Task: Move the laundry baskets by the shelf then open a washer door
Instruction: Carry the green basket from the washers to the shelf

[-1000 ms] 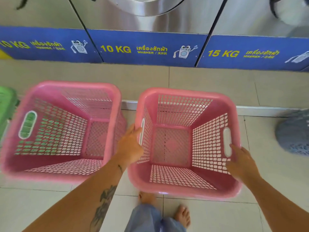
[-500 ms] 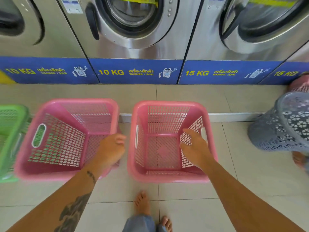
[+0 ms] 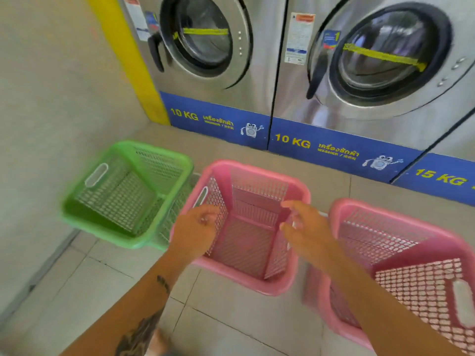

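Left grip: my left hand (image 3: 196, 228) hangs over the near left corner of the middle pink basket (image 3: 259, 283); fingers loosely curled, pinching nothing that I can make out, though motion blur leaves contact with the rim uncertain.
Right grip: my right hand (image 3: 305, 231) is spread, fingers apart, above the same basket's right wall; empty.
Basket under the grips: it sits on the floor directly below and between both hands, its white handle slot (image 3: 201, 196) on the left wall just ahead of my left fingers. The right-side slot is hidden behind my right hand.
Which hand is nearer: I judge them about level, one per side wall, so a two-handed lift looks natural.
Neighbours: a green basket (image 3: 84, 222) just beside it to the left, against the wall; a second pink basket (image 3: 341, 209) close on the right.
Shelf: not in view, so I cannot tell which way the carry goes.
Washer doors: the two 10 KG washers stand ahead and above; the left door (image 3: 203, 37) and right door (image 3: 385, 56) both look closed, dark handles on their left edges.
Stage, my guess: baskets not yet moved.
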